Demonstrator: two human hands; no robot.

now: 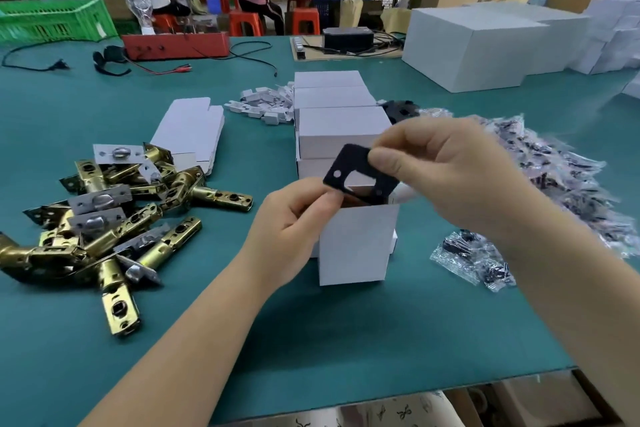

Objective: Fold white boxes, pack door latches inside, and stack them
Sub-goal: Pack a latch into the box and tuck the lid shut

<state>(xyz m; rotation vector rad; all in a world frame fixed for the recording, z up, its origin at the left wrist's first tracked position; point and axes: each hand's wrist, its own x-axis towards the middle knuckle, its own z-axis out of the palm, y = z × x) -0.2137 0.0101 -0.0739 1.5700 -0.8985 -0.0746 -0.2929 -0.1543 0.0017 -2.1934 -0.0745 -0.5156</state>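
Your left hand (294,215) and your right hand (446,166) both hold one flat black rectangular plate with a square cut-out and small round holes (360,173). The left grip is a narrow pinch of thumb and forefinger on the plate's lower left corner; the right grip is a pinch on its upper right edge. The plate hangs tilted just above the open top of an upright white cardboard box (356,243), which stands on the teal worktop (311,340) between your forearms.

Directly behind that box lies a row of closed white boxes (339,125), running away from you. To your left, a heap of brass-coloured door latches with silver faceplates (114,215) sprawls on the worktop, and a stack of flat unfolded white box blanks (190,132) lies just beyond it. To your right, a spread of clear plastic bags holding small dark parts (554,166) covers the worktop, with one such bag (474,260) lying apart near your right forearm. Small white folded card inserts (263,104) lie scattered left of the row's far end.
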